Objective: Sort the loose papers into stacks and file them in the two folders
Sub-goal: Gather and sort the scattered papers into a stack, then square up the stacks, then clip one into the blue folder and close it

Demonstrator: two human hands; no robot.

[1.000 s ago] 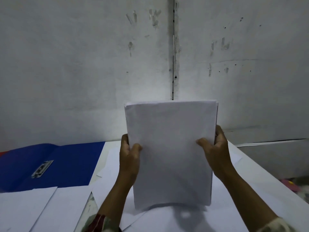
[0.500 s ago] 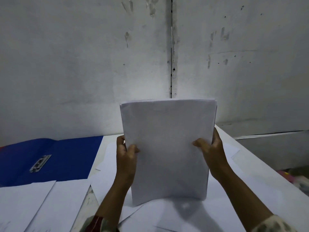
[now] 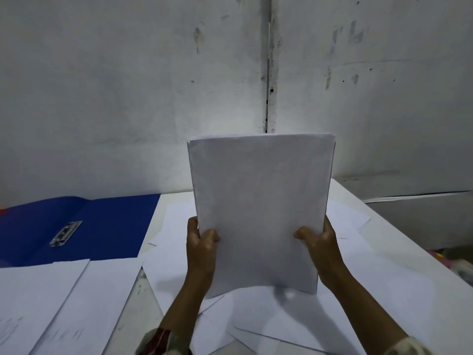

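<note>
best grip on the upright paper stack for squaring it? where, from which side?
Take the paper stack by its two long side edges, in the lower half, one hand from each side, as the left hand and right hand do now. It stands upright with thumbs on the near face; its bottom edge bows, so gripping low likely keeps sheets from splaying.

A thick stack of white paper (image 3: 261, 211) stands upright, its bottom edge on loose white sheets (image 3: 281, 326) scattered flat across the counter. An open blue folder (image 3: 107, 226) with a metal clip (image 3: 66, 233) lies flat to the left. Two more sheets (image 3: 51, 303) lie in front of the folder, overlapping its near edge.
</note>
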